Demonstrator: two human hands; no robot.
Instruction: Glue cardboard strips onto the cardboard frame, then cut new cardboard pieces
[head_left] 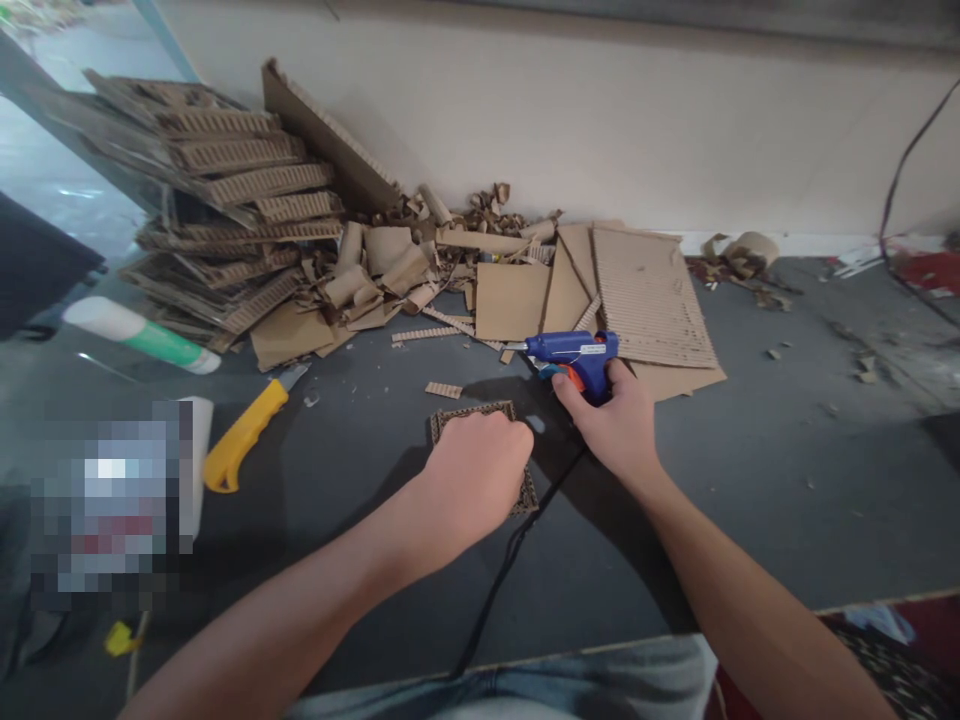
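Observation:
My left hand (484, 465) is closed in a fist over a small square cardboard piece (442, 425) with corrugated edges, in the middle of the table. The fist covers most of that piece, and what the fingers hold, if anything, is hidden. Just to the right, my right hand (619, 425) has its thumb and fingers around the handle of a blue glue gun (570, 348). The gun lies low at the table, its metal nozzle pointing left, with an orange trigger showing. A black cord (517, 540) runs from near it toward the table's front edge.
Stacked corrugated cardboard panels (240, 185) rise at the back left, beside curled scraps (390, 260). Flat cardboard sheets (652, 295) lie behind the gun. A yellow utility knife (247, 435) with exposed blade and a white-green tube (142, 335) rest at left. Short strips (444, 390) are nearby.

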